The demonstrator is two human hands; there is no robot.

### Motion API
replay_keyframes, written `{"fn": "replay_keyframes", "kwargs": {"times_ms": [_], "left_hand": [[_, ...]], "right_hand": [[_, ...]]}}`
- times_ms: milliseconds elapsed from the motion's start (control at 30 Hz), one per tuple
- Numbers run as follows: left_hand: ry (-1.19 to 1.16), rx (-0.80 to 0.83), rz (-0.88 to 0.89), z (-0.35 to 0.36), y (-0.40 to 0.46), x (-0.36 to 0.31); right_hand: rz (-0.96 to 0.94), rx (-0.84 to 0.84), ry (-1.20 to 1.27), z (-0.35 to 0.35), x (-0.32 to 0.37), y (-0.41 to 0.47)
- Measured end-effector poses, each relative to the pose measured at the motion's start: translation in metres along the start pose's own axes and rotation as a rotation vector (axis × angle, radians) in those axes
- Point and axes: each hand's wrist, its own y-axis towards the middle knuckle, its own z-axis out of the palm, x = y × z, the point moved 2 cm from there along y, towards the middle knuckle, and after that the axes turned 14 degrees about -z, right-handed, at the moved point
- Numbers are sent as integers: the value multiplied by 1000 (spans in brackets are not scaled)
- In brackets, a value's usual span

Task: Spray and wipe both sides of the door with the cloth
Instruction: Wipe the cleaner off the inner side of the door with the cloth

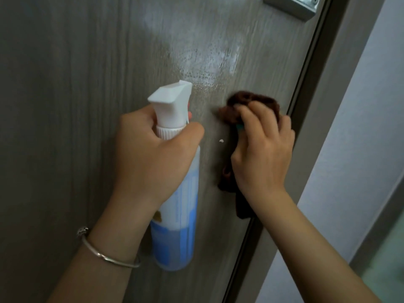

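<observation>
Left grip (153, 154) wrapped round the neck of the bottle (175, 215), centre frame, nozzle aimed up at the door (65, 106). One fingertip shows red past the trigger, so probably on it; can't confirm. Right grip (262, 154) clenched on the cloth (251, 101), right of centre, bunched up and pressed to the door just beside its right edge. Wet patch (203, 60) sits above both grips, upper middle of frame, not yet wiped. Small white fleck (221, 141) on the door between the grips.

Risks, my read:
- Spray beads are already streaking; if I leave them they'll likely run down and dry as marks. Cloth needs to go up there.
- Cloth is wadded, so little contact area. Could smear rather than lift.
- Cloth tail hangs below my wrist near the door edge; could snag in the gap at the frame (310, 84).
- Bottle held close to the panel; another squirt from here would over-wet one spot.
- Metal fitting (290, 5) at top right is near the spray zone; overspray may land on it.

Can't see:
- Other side of the door.
- Most of the fitting, cut off by the top edge.
- Bottle label, blurred.
- A teal bit under my right fingers; can't tell what it is.
- Door top and bottom out of frame.
</observation>
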Motion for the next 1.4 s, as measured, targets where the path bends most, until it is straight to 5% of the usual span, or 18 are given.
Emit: {"fn": "replay_keyframes", "kwargs": {"times_ms": [600, 733, 933, 1033, 1200, 1400], "left_hand": [[25, 19, 28, -7, -13, -9], [48, 3, 40, -9, -12, -15], [23, -6, 28, -12, -16, -21], [28, -7, 14, -11, -17, -21], [8, 21, 1, -11, -15, -15], [28, -12, 14, -7, -5, -3]], "right_hand": [[25, 17, 33, -5, 19, -18], [156, -27, 49, 0, 6, 17], [23, 96, 180, -15, 12, -30], [200, -101, 262, -20, -10, -12], [203, -251, 294, 6, -24, 30], [156, -90, 220, 23, -4, 15]]}}
